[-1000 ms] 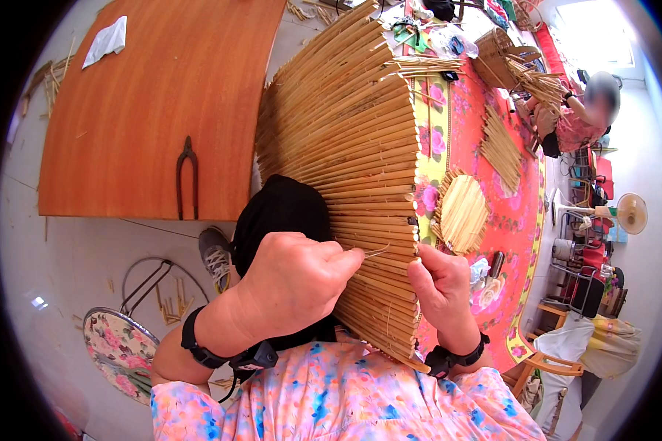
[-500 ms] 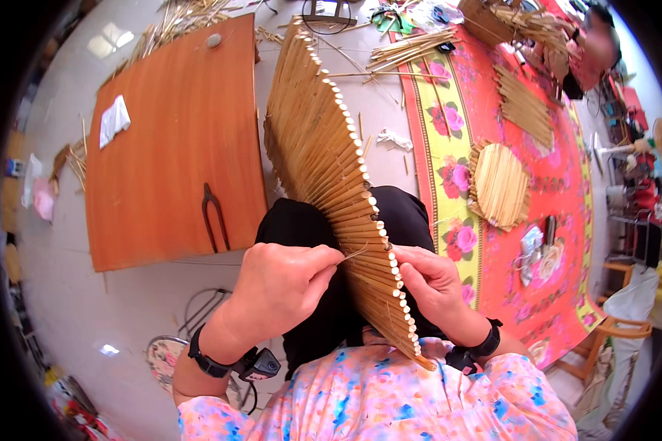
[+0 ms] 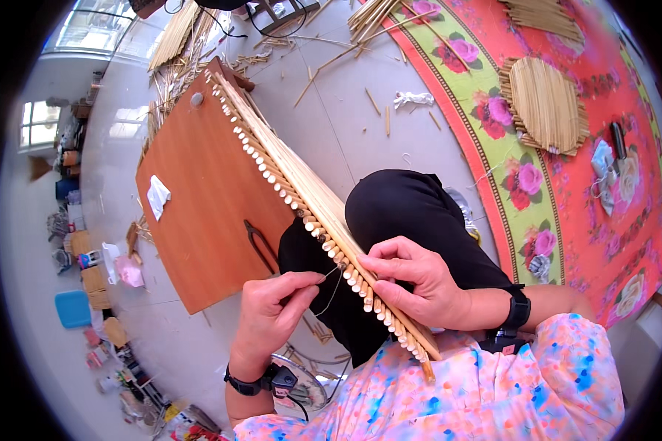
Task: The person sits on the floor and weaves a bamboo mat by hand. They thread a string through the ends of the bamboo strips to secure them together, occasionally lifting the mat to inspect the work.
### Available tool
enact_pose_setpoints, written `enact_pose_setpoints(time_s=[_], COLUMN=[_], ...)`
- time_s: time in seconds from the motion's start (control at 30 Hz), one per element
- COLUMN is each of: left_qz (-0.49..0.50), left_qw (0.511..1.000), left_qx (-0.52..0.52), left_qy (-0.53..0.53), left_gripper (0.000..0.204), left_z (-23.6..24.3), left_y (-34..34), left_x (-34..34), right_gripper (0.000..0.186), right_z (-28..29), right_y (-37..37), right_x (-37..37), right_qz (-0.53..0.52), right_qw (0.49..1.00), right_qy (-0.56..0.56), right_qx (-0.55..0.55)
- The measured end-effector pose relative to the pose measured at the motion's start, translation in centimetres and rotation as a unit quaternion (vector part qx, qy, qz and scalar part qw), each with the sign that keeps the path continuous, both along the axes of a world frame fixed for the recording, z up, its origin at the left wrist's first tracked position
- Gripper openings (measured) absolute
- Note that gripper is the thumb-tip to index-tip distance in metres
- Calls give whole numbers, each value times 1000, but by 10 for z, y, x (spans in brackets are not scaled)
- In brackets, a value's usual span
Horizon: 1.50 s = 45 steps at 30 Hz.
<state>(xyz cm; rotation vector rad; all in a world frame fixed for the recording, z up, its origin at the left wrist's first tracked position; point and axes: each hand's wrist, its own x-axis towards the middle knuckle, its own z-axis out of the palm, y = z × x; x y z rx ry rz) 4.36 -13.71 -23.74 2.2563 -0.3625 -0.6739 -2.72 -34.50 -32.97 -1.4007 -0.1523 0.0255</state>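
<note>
A panel of straw-coloured stalks (image 3: 307,184), laid side by side with pale cut ends in a row, rests tilted across my knees. Its near end reaches my flowered top. My left hand (image 3: 276,305), on the left side of the panel, pinches a thin strand (image 3: 334,294) between thumb and forefinger. That strand runs to the row of cut ends and hangs in a loop beneath. On the panel's other side, my right hand (image 3: 423,283) grips the stalks near the edge, thumb and fingers closed on them. Whether it also holds the strand, I cannot tell.
Left of the panel stands a brown wooden board (image 3: 206,198) bearing pliers (image 3: 259,245) and a white scrap (image 3: 157,197). A red flowered mat (image 3: 592,242) lies at right with a rounded stalk panel (image 3: 544,103). Loose stalks (image 3: 379,22) are scattered on the floor ahead.
The panel has tipped, so its row of cut ends now faces left and its broad left face is hidden. My left hand has drawn slightly away with the strand. The view has swung left.
</note>
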Motion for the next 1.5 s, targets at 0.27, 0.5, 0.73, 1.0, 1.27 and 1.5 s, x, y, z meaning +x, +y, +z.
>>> enact_pose_setpoints(time_s=[0.27, 0.5, 0.73, 1.0, 1.27, 1.5], left_qz=[-18, -61, -55, -55, -35, -22], left_qw=[997, 986, 975, 965, 959, 956], left_qx=[31, 33, -45, -65, -87, -114], left_qy=[-74, -151, -209, -247, -268, -270], left_gripper=[14, 17, 14, 12, 10, 10], left_z=[5, 5, -11, -29, -38, -49], left_y=[-6, -5, 5, 16, 32, 25], left_x=[0, -4, -2, -12, -17, -18], right_gripper=[34, 34, 34, 41, 41, 32], right_z=[-6, -9, -1, -2, -9, 9], right_y=[-2, -1, -4, -9, -18, -1], right_x=[1, 3, 3, 1, -15, -5], right_qz=[14, 22, 52, 78, 13, 47], right_qw=[999, 1000, 997, 993, 974, 986], right_qy=[1, 8, 46, 84, 223, 154], right_qx=[35, 18, 24, -11, 29, -48])
